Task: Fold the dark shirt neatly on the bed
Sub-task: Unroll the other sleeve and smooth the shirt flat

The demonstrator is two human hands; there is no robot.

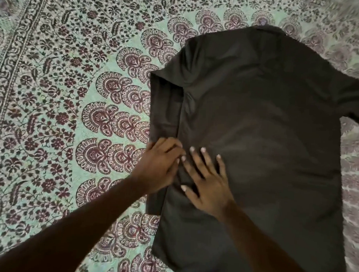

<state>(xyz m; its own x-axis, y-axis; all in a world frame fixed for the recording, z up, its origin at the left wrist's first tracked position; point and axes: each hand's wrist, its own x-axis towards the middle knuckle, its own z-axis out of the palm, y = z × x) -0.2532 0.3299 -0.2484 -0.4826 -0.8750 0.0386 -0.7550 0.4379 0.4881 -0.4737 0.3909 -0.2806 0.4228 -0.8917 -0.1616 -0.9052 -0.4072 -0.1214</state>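
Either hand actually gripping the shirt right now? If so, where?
Right hand grips nothing: fingers spread flat on the dark shirt. Left hand rests at the folded left edge; whether its fingers pinch the cloth cannot be told.

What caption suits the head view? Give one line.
Both hands, left and right, press the shirt's folded left edge on the bedspread.

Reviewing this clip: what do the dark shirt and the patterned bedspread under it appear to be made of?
Dark shirt: looks like a thin woven fabric, maybe cotton or a blend, matte with a faint sheen; it lies flat with soft creases and a crisp folded edge on the left side. Bedspread: looks like printed cotton cloth, matte, with a flat maroon floral and fan print on pale green. Exact fibres cannot be told.
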